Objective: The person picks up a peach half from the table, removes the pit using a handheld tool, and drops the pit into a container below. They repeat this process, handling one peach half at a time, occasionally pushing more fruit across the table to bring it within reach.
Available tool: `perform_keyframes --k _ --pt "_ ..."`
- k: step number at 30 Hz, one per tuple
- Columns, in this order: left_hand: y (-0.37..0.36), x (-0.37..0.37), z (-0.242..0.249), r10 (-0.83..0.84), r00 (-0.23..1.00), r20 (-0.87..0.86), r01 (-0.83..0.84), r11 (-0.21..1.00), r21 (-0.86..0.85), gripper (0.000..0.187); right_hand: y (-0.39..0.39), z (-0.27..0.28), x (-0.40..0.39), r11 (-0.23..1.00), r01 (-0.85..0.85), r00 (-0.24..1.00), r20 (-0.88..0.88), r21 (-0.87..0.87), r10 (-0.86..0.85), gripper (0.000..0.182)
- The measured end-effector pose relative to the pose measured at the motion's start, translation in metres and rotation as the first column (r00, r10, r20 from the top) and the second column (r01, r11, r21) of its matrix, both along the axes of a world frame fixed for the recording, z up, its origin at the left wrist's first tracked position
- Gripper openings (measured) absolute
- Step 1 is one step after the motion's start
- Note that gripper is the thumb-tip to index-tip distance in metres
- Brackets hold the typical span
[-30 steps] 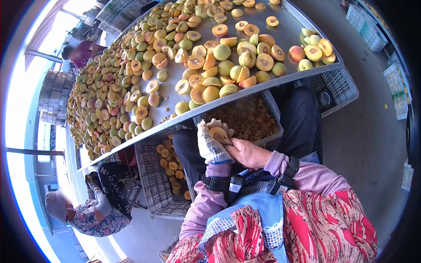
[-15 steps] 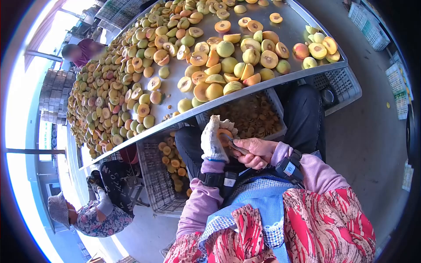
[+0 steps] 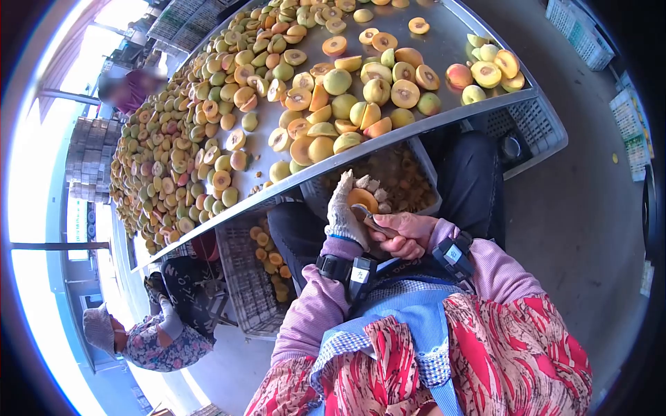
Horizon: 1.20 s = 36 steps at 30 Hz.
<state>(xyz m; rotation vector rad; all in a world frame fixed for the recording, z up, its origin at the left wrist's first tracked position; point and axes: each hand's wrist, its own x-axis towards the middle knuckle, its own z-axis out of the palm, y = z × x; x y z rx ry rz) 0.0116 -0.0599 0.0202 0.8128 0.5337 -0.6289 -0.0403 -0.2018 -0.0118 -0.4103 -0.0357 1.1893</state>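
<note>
My left hand (image 3: 343, 216), in a white knit glove, is closed round a peach half (image 3: 364, 200) with its orange cut face turned up. In my bare right hand (image 3: 404, 234) is a small pitting knife (image 3: 367, 215) with a curved metal end. That metal end lies at the near edge of the cut face. Both hands are close together above my lap, in front of the metal table (image 3: 444, 119). On the table lie many peach halves (image 3: 338, 82), several with the stone still in the flesh.
Beneath the table edge stands a crate (image 3: 431, 182) of small brownish pieces. A grey crate (image 3: 243, 295) at my left holds peach halves. Another crate (image 3: 544, 135) stands under the right corner. One person (image 3: 166, 333) sits at the left, another (image 3: 135, 90) beyond the table.
The peach half has turned so more of its cut face shows, and the gloved fingers have shifted round it. The knife end has moved from inside the hollow toward the near edge.
</note>
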Motion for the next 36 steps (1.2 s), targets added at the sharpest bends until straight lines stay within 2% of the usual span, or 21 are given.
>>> perform_keyframes --k 4,5,6,7,8,9,10,11,12,13,14,17,20,22,23,28,30,31,32,34,36 --pt "-0.023 0.014 -0.003 0.139 0.959 0.246 -0.15 0.988 0.025 0.032 -0.018 -0.006 -0.003 0.956 0.094 0.996 -0.024 0.278 -0.091 0.041" --pt "-0.023 0.012 -0.003 0.019 0.778 0.628 -0.318 0.874 0.368 0.03 -0.02 -0.009 -0.003 0.948 0.188 0.98 -0.106 0.258 -0.165 0.04" --pt "-0.022 0.011 0.005 -0.256 0.505 0.824 -0.578 0.609 0.543 0.027 -0.019 -0.014 0.004 0.939 0.319 0.942 -0.148 0.127 -0.301 0.038" --pt "-0.017 0.021 0.017 0.222 0.749 0.625 -0.473 0.84 0.268 0.023 -0.014 -0.018 0.01 0.903 0.376 0.917 -0.057 -0.208 -0.395 0.036" --pt "0.008 0.028 0.021 0.17 0.751 0.637 -0.51 0.762 0.398 0.023 -0.008 -0.022 0.014 0.75 0.42 0.888 0.062 -0.512 -0.455 0.034" --pt "0.044 0.04 0.015 0.13 0.692 0.71 -0.655 0.526 0.542 0.023 -0.005 -0.032 0.011 0.569 0.473 0.875 0.282 -0.673 -0.394 0.032" --pt "0.068 0.035 0.049 -0.181 0.742 0.645 -0.636 0.115 0.763 0.027 -0.003 -0.04 0.006 0.35 0.544 0.838 0.471 -0.763 -0.276 0.031" --pt "0.103 0.042 0.053 -0.37 0.783 0.499 -0.611 -0.316 0.726 0.032 0.0 -0.043 0.004 0.37 0.535 0.839 0.426 -0.76 -0.338 0.03" --pt "0.141 0.049 0.047 -0.474 0.814 0.337 -0.575 -0.568 0.589 0.037 0.004 -0.042 0.004 0.378 0.532 0.842 0.427 -0.758 -0.331 0.03" --pt "0.167 0.057 0.04 -0.506 0.815 0.281 -0.576 -0.656 0.488 0.037 0.007 -0.039 0.005 0.325 0.56 0.828 0.498 -0.763 -0.258 0.031" --pt "0.17 0.063 0.049 -0.534 0.821 0.2 -0.545 -0.632 0.551 0.039 0.011 -0.038 0.007 0.27 0.591 0.807 0.562 -0.76 -0.184 0.033" --pt "0.153 0.098 0.044 -0.706 0.645 0.292 -0.523 -0.13 0.842 0.04 0.019 -0.035 0.01 0.33 0.584 0.81 0.558 -0.742 -0.181 0.033" --pt "0.131 0.133 0.034 -0.775 0.604 -0.185 -0.092 -0.299 0.95 0.037 0.021 -0.043 0.012 0.366 0.537 0.839 0.526 -0.76 -0.14 0.028" --pt "0.139 0.154 0.023 -0.709 0.697 -0.108 -0.074 -0.221 0.972 0.039 0.021 -0.047 0.012 0.391 0.488 0.868 0.481 -0.78 -0.125 0.024" --pt "0.146 0.16 0.012 -0.708 0.702 -0.074 -0.231 -0.325 0.917 0.039 0.021 -0.044 0.01 0.418 0.492 0.868 0.468 -0.764 -0.166 0.024" --pt "0.145 0.158 0.018 -0.764 0.606 -0.221 -0.302 -0.477 0.825 0.045 0.03 -0.026 0.011 0.524 0.448 0.894 0.354 -0.724 -0.275 0.027" --pt "0.143 0.15 0.022 -0.433 0.854 0.288 -0.121 0.373 0.92 0.045 0.031 -0.013 0.014 0.561 0.439 0.898 0.342 -0.701 -0.276 0.026" --pt "0.145 0.139 0.021 -0.105 0.85 0.516 -0.178 0.864 0.47 0.04 0.034 -0.004 0.013 0.604 0.419 0.908 0.318 -0.678 -0.273 0.026" --pt "0.144 0.124 0.016 0.131 0.879 0.459 -0.186 0.979 0.078 0.036 0.037 0.005 0.011 0.605 0.417 0.909 0.315 -0.679 -0.274 0.026" --pt "0.121 0.082 0.036 0.226 0.919 0.325 -0.162 0.964 -0.213 0.038 0.044 0.027 0.009 0.629 0.498 0.844 0.502 -0.597 -0.191 0.025" --pt "0.104 0.05 0.026 0.22 0.916 0.335 -0.135 0.956 -0.261 0.047 0.055 0.04 0.007 0.625 0.532 0.813 0.551 -0.571 -0.189 0.025"
